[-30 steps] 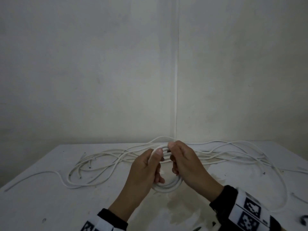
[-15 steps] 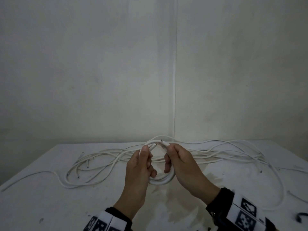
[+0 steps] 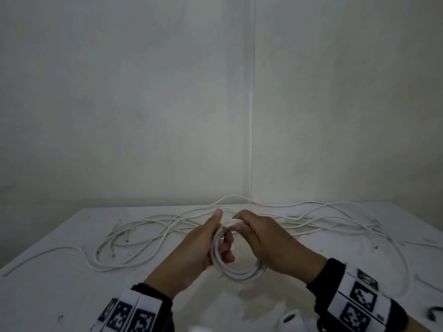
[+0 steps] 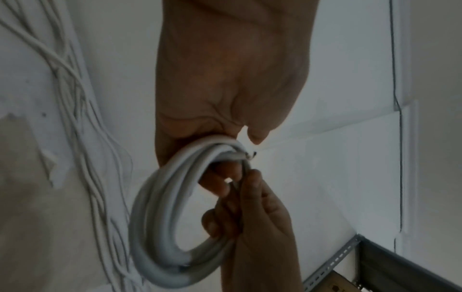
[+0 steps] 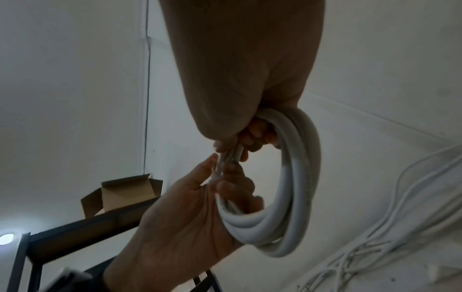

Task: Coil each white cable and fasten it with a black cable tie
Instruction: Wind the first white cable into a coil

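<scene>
Both hands hold a white cable wound into a small coil (image 3: 242, 275) just above the table, near its front middle. My left hand (image 3: 221, 233) grips the coil's left side, thumb up, fingers curled through the loop. The cable's cut end (image 3: 223, 238) lies against those fingers. My right hand (image 3: 242, 226) pinches the coil's top right. In the left wrist view the coil (image 4: 155, 217) hangs from the left hand with the cut end (image 4: 246, 156) showing. The right wrist view shows the coil (image 5: 300, 177) between both hands. A black cable tie (image 3: 435, 318) lies at the table's right front edge.
Several loose white cables (image 3: 143, 228) sprawl across the back of the white table (image 3: 72, 295), from left to right. Two walls meet in a corner behind it. An open cardboard box (image 5: 120, 195) sits on a dark metal rack (image 4: 375, 256) beside the table.
The cable's free end, held up between both hands before, now lies tucked along the coil at the left fingers. The hands and coil have come slightly lower and nearer.
</scene>
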Motion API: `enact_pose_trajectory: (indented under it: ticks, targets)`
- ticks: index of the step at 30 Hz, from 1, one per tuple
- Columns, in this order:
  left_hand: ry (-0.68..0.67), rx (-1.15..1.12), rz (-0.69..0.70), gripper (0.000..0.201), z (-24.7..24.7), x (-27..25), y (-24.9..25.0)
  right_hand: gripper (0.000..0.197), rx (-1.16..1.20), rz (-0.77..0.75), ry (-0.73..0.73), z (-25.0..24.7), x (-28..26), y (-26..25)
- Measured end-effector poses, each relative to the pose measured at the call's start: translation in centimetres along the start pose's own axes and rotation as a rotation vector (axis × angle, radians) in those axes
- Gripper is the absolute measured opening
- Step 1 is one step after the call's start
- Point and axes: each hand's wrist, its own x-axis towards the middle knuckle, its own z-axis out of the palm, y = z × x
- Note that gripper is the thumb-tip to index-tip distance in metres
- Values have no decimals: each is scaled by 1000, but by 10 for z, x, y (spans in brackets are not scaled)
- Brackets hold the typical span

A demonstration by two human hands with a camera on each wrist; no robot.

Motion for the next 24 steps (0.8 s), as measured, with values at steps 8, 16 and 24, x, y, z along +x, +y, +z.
enact_pose_trajectory:
  ticks: [8,16,24]
  targets:
    - [209,-125,127,42,16,-2,-5,28,406,229,113,5,-2,-4]
    - [89,138,64,50,8,2,-12,24,40,83,5,0,-4,-1]
    - [91,179,120,46,19,2,-8,14,264,128,18,-4,-7,3]
